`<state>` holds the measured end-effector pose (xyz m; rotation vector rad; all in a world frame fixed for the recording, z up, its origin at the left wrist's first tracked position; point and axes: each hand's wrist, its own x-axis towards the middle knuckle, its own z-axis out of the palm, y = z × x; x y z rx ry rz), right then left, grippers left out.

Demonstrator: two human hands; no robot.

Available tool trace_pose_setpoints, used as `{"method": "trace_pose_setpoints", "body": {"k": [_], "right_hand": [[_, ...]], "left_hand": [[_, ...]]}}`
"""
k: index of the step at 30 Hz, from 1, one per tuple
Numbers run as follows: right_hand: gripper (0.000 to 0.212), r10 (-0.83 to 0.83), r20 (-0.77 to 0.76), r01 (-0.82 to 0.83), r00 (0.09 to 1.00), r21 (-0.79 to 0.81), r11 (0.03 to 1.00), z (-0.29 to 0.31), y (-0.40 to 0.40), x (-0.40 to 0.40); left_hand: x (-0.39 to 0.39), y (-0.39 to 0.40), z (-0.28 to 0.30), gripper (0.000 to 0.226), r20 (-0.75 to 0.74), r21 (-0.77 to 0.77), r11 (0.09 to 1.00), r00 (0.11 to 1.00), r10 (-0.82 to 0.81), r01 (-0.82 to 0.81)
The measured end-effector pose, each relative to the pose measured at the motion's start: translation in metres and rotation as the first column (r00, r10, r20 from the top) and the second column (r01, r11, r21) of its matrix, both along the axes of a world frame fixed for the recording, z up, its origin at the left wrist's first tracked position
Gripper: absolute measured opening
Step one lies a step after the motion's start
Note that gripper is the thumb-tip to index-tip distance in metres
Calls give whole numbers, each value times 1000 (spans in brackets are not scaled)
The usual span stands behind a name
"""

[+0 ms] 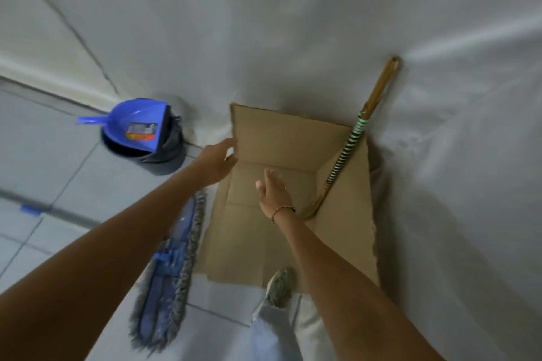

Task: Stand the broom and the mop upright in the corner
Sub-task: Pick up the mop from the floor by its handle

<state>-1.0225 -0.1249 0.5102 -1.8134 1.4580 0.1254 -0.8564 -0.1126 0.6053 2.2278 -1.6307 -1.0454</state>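
Note:
The broom (349, 146) has a bamboo handle with green-and-black striped wrapping. It stands tilted, its top leaning against the white sheet-covered wall and its lower end inside a cardboard box (281, 138). The mop head (170, 272), blue with a grey fringe, lies flat on the floor left of the box; its grey pole (52, 209) runs off to the left. My left hand (218, 161) is at the box's left edge, fingers on the cardboard flap. My right hand (274, 192) hovers open over the box, holding nothing.
A blue dustpan (137, 123) sits on top of a dark bucket (158, 158) near the wall at left. White sheeting drapes the wall and part of the tiled floor. My shoe (280, 287) stands at the box's near edge.

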Motion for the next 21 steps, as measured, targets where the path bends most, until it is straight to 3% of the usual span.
{"method": "trace_pose_setpoints", "body": {"k": [3,6,12,21], "right_hand": [[59,214,-106,-214,971,9,977,39,87,54],[64,286,-106,-284,952,33,958,76,168,104],[71,484,-168,-478,859,80,875,112,302,210],[71,649,-142,-636,748,128,761,141,382,360]], "left_hand": [[62,107,37,54,61,-12,996,994,91,-91],[116,217,63,57,79,-30,992,989,127,-125],[238,429,79,56,184,33,923,911,370,-382],[332,523,88,57,237,55,902,883,406,-429]]}}
